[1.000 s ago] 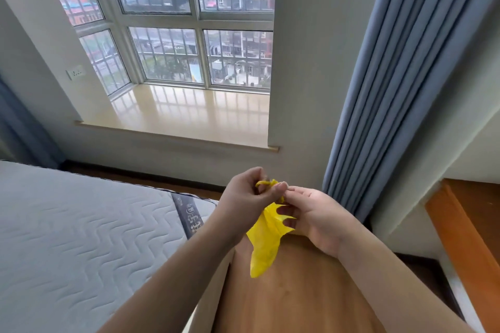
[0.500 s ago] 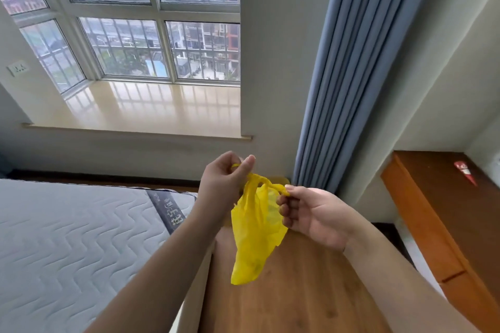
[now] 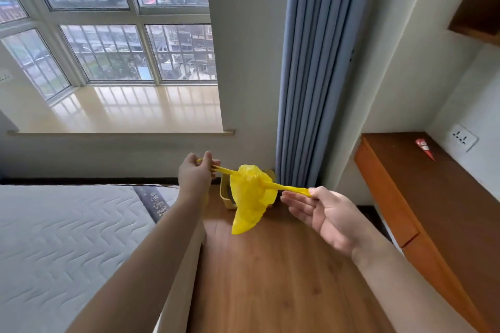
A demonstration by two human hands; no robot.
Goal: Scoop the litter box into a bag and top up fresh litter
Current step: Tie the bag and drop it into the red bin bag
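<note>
Where hands met before, yellow bag (image 3: 250,197) now taut between pinching left hand (image 3: 196,173) and right hand (image 3: 328,215) fingers.

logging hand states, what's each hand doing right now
Left hand: pinching one handle of the yellow bag.
Right hand: fingers mostly straight, thumb and forefinger pinching the other handle.

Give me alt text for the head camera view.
Two hands stretch a yellow bag by its handles: left hand and right hand each pinch one. Behind it a yellow box sits on the floor beside a blue curtain.
</note>
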